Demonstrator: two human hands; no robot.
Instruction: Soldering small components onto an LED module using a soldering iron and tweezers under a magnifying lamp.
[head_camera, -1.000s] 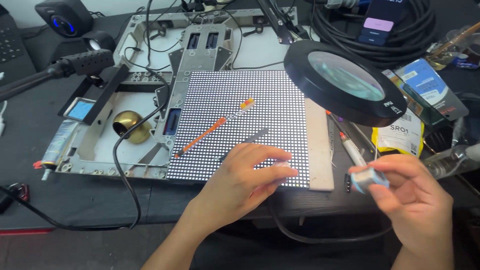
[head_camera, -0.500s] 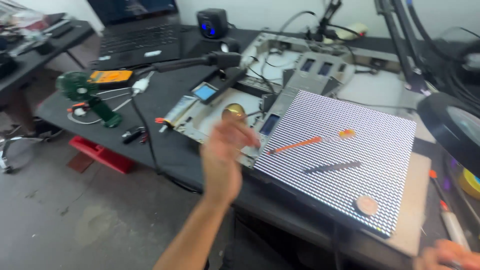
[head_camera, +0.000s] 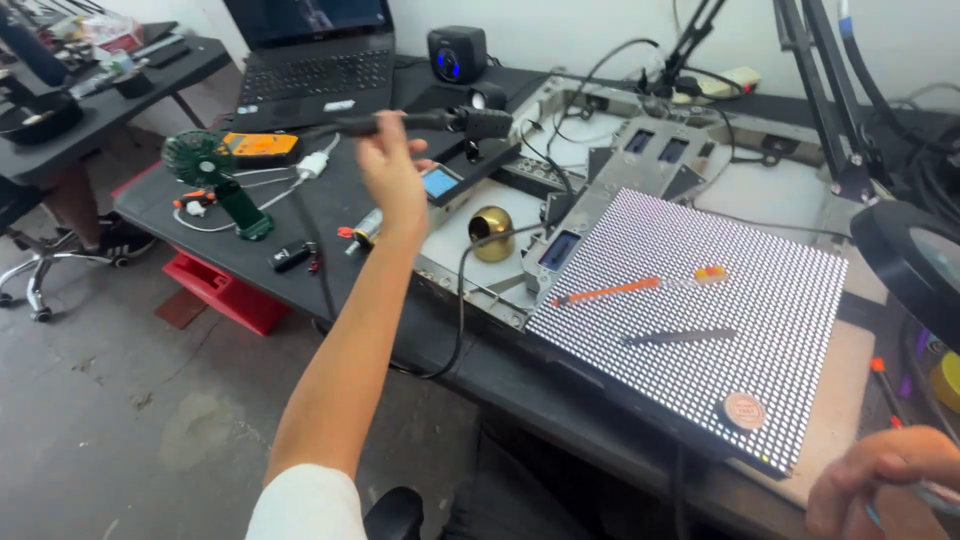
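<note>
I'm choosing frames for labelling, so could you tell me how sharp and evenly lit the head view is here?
Head view: lighting is soft and even, shadows faint. The LED dot-matrix panel is crisp; the left hand is slightly motion-blurred by the black handpiece. The right hand is cut off by the frame corner, the magnifier lamp by the right edge.

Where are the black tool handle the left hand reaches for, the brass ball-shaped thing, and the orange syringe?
black tool handle (head_camera: 480, 121), head view, on its thick grip.
brass ball-shaped thing (head_camera: 492, 232), head view, on its rounded side.
orange syringe (head_camera: 610, 291), head view, mid-barrel.
</note>
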